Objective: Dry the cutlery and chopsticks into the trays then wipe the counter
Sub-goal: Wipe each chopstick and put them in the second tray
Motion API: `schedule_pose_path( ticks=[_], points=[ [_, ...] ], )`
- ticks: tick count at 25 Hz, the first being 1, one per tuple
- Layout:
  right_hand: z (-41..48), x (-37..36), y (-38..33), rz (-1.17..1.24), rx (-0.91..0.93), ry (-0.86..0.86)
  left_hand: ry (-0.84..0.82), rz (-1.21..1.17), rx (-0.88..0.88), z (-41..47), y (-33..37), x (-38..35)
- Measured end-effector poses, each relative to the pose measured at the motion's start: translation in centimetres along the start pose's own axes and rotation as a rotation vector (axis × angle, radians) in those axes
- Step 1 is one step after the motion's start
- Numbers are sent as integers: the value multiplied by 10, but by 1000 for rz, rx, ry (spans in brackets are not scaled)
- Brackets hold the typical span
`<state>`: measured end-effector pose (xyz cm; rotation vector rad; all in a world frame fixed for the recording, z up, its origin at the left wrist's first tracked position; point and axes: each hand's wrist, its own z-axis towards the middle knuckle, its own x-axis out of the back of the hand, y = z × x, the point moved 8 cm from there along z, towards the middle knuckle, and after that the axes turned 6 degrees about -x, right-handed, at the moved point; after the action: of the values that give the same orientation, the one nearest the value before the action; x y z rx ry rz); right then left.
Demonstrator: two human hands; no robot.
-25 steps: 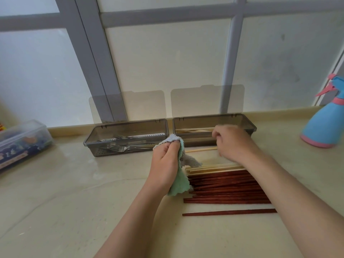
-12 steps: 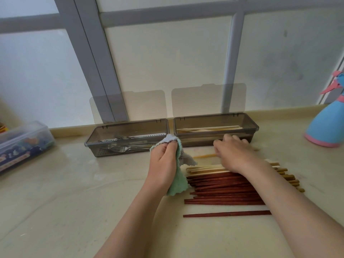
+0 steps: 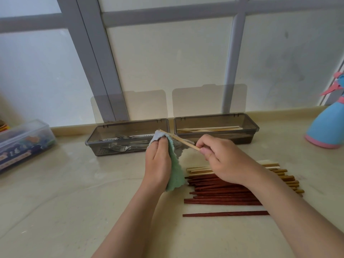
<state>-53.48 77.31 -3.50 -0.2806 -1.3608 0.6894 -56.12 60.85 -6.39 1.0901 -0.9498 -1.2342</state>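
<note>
The left hand (image 3: pixel 158 161) grips a nubbly green cloth (image 3: pixel 175 175), bunched round the tip of a slim pale chopstick (image 3: pixel 179 140) so it can be drawn through and dried. The right hand (image 3: pixel 225 161) pinches its other end. Smooth dark-red and pale chopsticks (image 3: pixel 223 190) lie on the glossy tabletop (image 3: pixel 74 183), close to the right tray (image 3: pixel 216 119); forks (image 3: pixel 121 144) fill the left tray (image 3: pixel 104 128).

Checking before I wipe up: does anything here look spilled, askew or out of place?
Only a small thing: one dark red chopstick lies alone on the counter, apart from the pile of chopsticks, on the side nearer the person. Nothing looks spilled or broken.
</note>
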Motion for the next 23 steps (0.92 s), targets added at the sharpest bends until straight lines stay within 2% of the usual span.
schedule_pose_path(
  ticks=[11, 16, 23],
  points=[
    [-5, -14, -2, 117, -10, -76, 186, -35, 35, 5, 0, 18],
    [-7, -26, -14, 199, -1, -83, 103, 48, -108, -1, 13, 4],
    [-6, -35, -18, 281, 22, -34, 2, 159, -206, -5, 8, -12]
  ],
)
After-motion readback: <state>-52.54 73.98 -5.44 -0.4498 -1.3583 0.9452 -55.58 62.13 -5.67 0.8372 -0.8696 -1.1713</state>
